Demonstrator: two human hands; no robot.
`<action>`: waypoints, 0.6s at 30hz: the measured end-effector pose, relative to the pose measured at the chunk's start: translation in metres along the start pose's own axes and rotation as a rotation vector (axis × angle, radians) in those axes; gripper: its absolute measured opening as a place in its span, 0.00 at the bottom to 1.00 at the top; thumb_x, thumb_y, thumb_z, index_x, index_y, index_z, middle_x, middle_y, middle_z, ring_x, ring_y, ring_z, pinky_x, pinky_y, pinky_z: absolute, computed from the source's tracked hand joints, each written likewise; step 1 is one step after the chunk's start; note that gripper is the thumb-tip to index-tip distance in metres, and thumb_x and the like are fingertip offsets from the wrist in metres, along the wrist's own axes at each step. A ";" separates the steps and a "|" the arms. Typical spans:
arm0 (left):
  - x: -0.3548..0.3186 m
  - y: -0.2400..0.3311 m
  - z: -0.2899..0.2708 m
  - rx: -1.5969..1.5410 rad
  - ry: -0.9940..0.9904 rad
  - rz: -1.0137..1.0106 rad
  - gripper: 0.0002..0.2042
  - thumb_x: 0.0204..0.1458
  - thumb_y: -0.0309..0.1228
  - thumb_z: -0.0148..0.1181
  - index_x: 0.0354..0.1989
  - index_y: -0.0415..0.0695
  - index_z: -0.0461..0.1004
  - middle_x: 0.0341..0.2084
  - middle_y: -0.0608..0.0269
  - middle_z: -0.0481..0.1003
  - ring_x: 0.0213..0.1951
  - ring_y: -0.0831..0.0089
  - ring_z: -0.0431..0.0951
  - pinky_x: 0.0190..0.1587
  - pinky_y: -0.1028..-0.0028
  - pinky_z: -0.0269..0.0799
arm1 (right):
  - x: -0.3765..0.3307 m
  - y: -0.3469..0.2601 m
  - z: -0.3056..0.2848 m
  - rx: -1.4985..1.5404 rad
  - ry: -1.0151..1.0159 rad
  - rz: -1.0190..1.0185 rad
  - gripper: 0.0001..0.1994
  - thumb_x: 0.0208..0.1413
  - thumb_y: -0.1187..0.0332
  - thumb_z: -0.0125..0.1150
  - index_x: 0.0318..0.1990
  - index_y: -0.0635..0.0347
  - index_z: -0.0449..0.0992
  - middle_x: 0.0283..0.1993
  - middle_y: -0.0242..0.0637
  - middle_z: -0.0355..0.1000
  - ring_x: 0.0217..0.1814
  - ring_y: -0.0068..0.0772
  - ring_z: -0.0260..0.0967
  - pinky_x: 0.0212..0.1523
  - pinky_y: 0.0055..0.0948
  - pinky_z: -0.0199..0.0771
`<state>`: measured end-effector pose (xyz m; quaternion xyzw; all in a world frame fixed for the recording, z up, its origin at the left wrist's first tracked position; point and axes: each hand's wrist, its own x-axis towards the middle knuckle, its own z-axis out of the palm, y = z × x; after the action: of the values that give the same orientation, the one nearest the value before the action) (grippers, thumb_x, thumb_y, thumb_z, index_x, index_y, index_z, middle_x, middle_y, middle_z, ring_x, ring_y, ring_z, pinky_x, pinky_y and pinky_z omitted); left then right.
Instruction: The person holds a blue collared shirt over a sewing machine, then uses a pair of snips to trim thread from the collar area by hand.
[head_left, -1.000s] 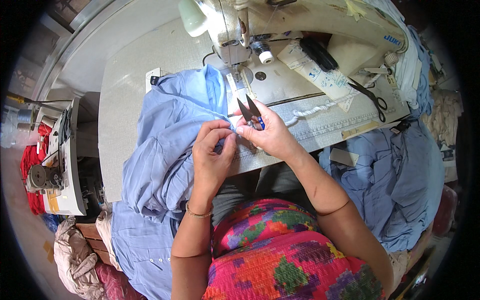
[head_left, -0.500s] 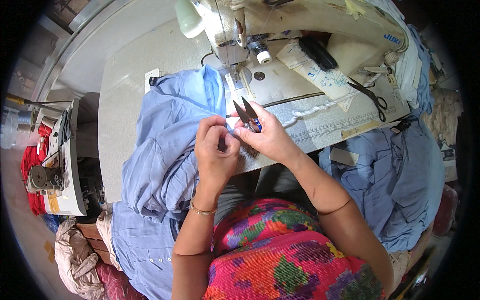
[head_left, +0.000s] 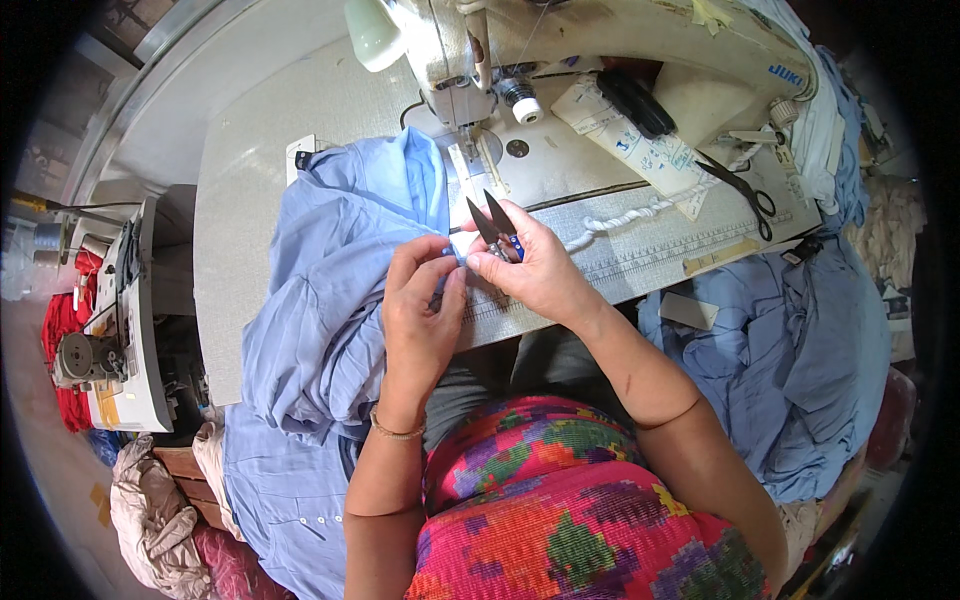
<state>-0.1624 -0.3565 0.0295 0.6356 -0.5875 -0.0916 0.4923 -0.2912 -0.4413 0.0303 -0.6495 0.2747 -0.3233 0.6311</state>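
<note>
A light-blue garment (head_left: 335,240) lies bunched on the sewing table, its far end beside the sewing machine's needle area (head_left: 470,140). My left hand (head_left: 420,310) is closed in a pinch at the garment's right edge, next to a small white piece (head_left: 463,242) that looks like a label. In my right hand (head_left: 535,265) is a pair of thread snips (head_left: 492,228), blades pointing away from me and spread apart. The right fingertips come close to the white piece; whether they touch it is hidden.
A pale sewing machine (head_left: 620,40) spans the back. Black scissors (head_left: 745,195), a twisted white cord (head_left: 625,217) and a marked paper (head_left: 630,145) lie to the right. More blue garments (head_left: 780,350) are heaped at the right, and another machine (head_left: 110,340) stands at the left.
My left hand has shifted slightly left, its thumb straighter and its fingers less curled. The right hand and the snips stay almost in place.
</note>
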 end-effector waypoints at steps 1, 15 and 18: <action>0.000 -0.001 0.001 0.007 0.002 0.005 0.05 0.42 0.18 0.59 0.30 0.34 0.73 0.37 0.55 0.71 0.40 0.66 0.72 0.43 0.74 0.67 | 0.000 0.000 0.000 -0.011 0.004 -0.003 0.12 0.52 0.74 0.56 0.44 0.65 0.67 0.30 0.32 0.70 0.32 0.17 0.67 0.36 0.21 0.70; 0.003 -0.005 0.014 0.161 0.155 0.126 0.06 0.33 0.16 0.56 0.22 0.35 0.67 0.36 0.52 0.71 0.35 0.59 0.71 0.36 0.69 0.69 | 0.001 -0.001 0.003 -0.126 0.055 -0.070 0.11 0.51 0.73 0.56 0.42 0.65 0.67 0.30 0.39 0.72 0.33 0.24 0.71 0.35 0.26 0.71; 0.004 -0.006 0.009 0.115 0.156 0.074 0.06 0.33 0.16 0.55 0.22 0.35 0.67 0.36 0.52 0.70 0.35 0.60 0.71 0.37 0.70 0.69 | 0.001 0.004 0.002 -0.116 0.055 -0.084 0.11 0.51 0.73 0.57 0.42 0.65 0.67 0.30 0.39 0.72 0.33 0.24 0.71 0.35 0.26 0.71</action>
<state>-0.1642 -0.3656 0.0224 0.6458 -0.5749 0.0104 0.5023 -0.2889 -0.4407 0.0267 -0.6868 0.2828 -0.3505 0.5706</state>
